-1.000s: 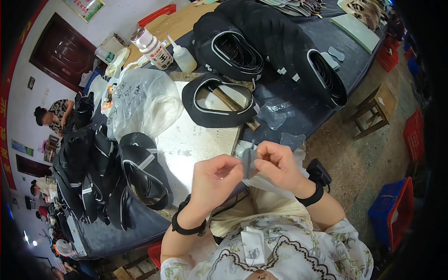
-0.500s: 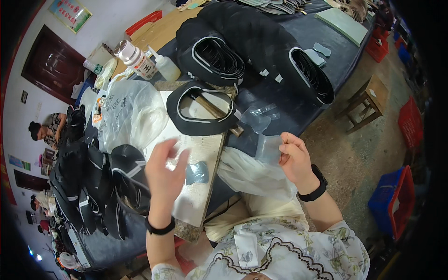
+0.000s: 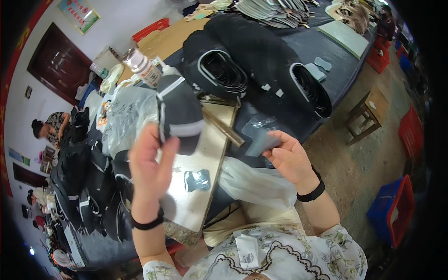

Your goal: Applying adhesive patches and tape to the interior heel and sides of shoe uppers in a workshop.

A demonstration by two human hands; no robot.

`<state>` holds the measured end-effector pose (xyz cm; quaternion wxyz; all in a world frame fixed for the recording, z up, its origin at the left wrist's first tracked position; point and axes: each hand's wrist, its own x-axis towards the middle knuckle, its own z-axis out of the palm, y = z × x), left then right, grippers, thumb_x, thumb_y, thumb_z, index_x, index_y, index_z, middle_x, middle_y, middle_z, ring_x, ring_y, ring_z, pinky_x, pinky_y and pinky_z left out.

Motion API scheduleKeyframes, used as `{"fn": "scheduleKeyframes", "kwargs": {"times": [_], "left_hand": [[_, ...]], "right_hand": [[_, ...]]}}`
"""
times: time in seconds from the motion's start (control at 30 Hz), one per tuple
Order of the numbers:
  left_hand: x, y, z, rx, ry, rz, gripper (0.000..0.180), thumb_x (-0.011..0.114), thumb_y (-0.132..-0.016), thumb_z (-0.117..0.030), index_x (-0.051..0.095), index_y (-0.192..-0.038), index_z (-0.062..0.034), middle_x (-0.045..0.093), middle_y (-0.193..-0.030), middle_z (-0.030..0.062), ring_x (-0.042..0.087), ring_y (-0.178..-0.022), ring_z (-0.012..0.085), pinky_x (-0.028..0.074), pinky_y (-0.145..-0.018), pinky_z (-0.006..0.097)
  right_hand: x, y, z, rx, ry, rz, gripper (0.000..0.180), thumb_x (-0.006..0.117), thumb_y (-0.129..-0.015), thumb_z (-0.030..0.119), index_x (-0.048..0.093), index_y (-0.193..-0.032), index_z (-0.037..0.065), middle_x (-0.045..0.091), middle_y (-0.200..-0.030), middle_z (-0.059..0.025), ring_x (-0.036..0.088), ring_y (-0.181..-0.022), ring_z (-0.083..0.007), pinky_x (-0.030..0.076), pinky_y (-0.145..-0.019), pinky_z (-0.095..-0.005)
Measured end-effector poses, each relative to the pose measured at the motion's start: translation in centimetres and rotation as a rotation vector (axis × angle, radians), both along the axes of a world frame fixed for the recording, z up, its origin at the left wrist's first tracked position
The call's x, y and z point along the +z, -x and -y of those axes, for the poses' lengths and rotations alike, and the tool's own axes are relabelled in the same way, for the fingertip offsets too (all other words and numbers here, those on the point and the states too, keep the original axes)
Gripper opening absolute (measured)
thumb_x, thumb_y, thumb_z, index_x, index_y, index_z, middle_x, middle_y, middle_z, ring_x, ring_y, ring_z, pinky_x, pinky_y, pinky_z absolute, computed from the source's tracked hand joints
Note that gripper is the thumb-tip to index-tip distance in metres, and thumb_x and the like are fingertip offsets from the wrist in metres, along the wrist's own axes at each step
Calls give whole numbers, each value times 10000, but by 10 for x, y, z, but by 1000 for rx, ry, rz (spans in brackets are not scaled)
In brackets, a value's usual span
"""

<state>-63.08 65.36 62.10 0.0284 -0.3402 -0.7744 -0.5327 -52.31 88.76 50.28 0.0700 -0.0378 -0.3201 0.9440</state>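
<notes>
A black shoe upper [image 3: 181,109] with white trim is lifted over the slab, gripped at its near edge by my left hand [image 3: 151,163]; it is slightly smeared by motion. Between the thumb and fingers of my right hand [image 3: 291,161] is a thin grey, see-through sheet piece [image 3: 261,143], held to the right of the slab. A similar shiny piece [image 3: 197,180] lies flat on the pale slab [image 3: 190,205]. Past it rests a wooden handle [image 3: 224,127], its far end hidden by the upper. More clear pieces [image 3: 254,127] lie on the dark table.
Bundled black uppers [image 3: 261,51] fill the table's far side; loose ones [image 3: 74,172] pile up at left. A clear plastic bag [image 3: 130,116] and white bottle [image 3: 140,67] stand behind the slab. Another bag [image 3: 254,182] hangs over the near edge. A wooden stool [image 3: 368,109] is at right.
My left hand has taken the black upper off the slab and raised it to the left, uncovering the wooden handle. The right hand's sheet piece has tilted and moved slightly left.
</notes>
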Motion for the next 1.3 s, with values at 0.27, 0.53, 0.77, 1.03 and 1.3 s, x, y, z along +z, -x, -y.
{"fn": "scheduleKeyframes", "kwargs": {"times": [0.27,0.53,0.77,1.03,1.3], "left_hand": [[-64,-37,16,-234,-347,604,268,448,-879,45,480,-1144,36,581,-1027,46,538,-948,83,411,-851,227],[-58,-44,17,-344,-416,767,267,457,-874,17,493,-1138,25,584,-1025,52,554,-928,93,423,-837,243],[-61,-39,15,-356,-374,770,284,450,-856,24,509,-1133,27,604,-997,52,558,-931,91,423,-812,222],[-67,-38,17,-370,-404,783,386,410,-802,65,496,-1177,39,598,-1056,66,552,-961,95,417,-833,228],[-59,-41,17,-318,-474,877,264,456,-859,1,532,-1108,42,597,-954,38,543,-877,78,422,-795,219]], "right_hand": [[65,27,48,366,-247,-147,148,574,-867,80,554,-978,-15,625,-865,-103,635,-667,-146,487,-471,-198],[70,25,68,389,-446,-31,157,639,-820,103,609,-896,-31,646,-743,-79,617,-571,-105,433,-450,-171],[64,26,64,240,-823,12,102,637,-808,70,618,-820,-29,640,-715,-50,581,-595,-56,427,-503,-179],[70,24,59,226,-829,-52,85,617,-808,44,594,-801,-38,612,-692,-37,583,-627,-59,442,-544,-180],[74,25,58,282,-826,-28,91,603,-805,45,586,-799,-44,607,-692,-29,595,-623,-57,453,-524,-180]]}}
